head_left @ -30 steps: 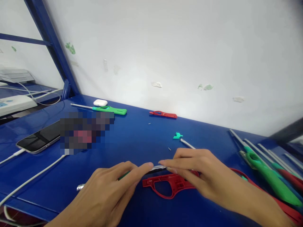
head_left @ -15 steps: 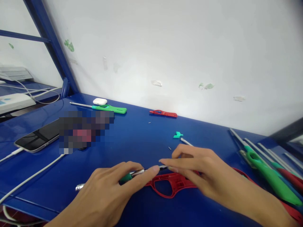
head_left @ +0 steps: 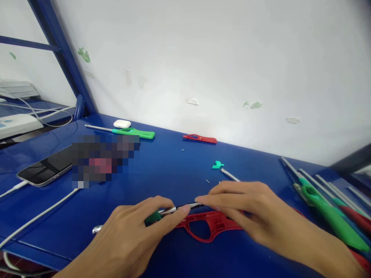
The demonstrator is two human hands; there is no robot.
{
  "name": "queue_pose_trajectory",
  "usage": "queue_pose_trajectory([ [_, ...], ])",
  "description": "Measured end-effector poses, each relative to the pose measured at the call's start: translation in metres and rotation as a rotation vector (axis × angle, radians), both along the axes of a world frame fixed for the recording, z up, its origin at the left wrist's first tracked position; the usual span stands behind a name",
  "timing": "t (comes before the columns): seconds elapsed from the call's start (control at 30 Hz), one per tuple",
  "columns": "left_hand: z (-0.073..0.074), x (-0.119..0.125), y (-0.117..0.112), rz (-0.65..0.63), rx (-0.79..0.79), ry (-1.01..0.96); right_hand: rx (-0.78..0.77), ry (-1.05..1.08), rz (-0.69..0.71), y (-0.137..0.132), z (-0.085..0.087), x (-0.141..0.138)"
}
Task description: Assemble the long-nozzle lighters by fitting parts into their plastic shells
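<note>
My left hand [head_left: 136,231] is closed on a small screwdriver [head_left: 166,211] with a green handle and a thin metal shaft that points right. My right hand [head_left: 246,210] pinches the shaft's far end with its fingertips and rests over a red plastic handle shell [head_left: 207,227] lying flat on the blue table [head_left: 162,170]. The tip of the shaft is hidden under my right fingers. A short metal rod end [head_left: 97,229] pokes out to the left of my left hand.
A phone [head_left: 46,170] on a white cable [head_left: 34,218] lies left. At the back are a green-handled tool [head_left: 133,133], a white earbud case [head_left: 122,124] and a red part [head_left: 199,138]. A teal clip [head_left: 217,165] and several green and red long tools [head_left: 324,208] lie right.
My left hand has drawn back slightly, baring the green handle and more of the shaft. My right fingers have stayed at the shaft's end over the red shell.
</note>
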State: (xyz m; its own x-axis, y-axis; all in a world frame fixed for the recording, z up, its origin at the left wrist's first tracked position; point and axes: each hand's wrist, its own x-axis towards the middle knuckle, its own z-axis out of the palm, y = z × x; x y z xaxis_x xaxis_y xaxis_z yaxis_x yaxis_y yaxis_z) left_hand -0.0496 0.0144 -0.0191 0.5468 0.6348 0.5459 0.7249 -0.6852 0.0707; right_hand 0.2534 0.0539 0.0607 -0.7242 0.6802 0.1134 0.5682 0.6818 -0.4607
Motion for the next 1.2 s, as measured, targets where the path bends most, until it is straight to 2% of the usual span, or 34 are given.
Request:
queue_pose_trajectory([
  [0.3, 0.013, 0.006, 0.003, -0.069, 0.053, -0.066, 0.132, 0.025, 0.049, 0.000, 0.004, 0.001],
  [0.5, 0.005, 0.003, 0.001, -0.035, 0.017, -0.032, 0.215, -0.037, 0.074, -0.001, 0.004, -0.002],
  [0.83, 0.006, 0.004, -0.004, -0.009, -0.017, -0.043, 0.320, -0.021, 0.099, -0.006, -0.011, -0.011],
  [1.07, 0.014, 0.010, 0.000, -0.057, 0.110, -0.053, 0.400, -0.006, 0.118, -0.013, -0.021, -0.030],
  [1.2, 0.014, 0.009, -0.001, -0.050, 0.122, -0.042, 0.365, 0.031, 0.113, -0.015, -0.029, -0.035],
])
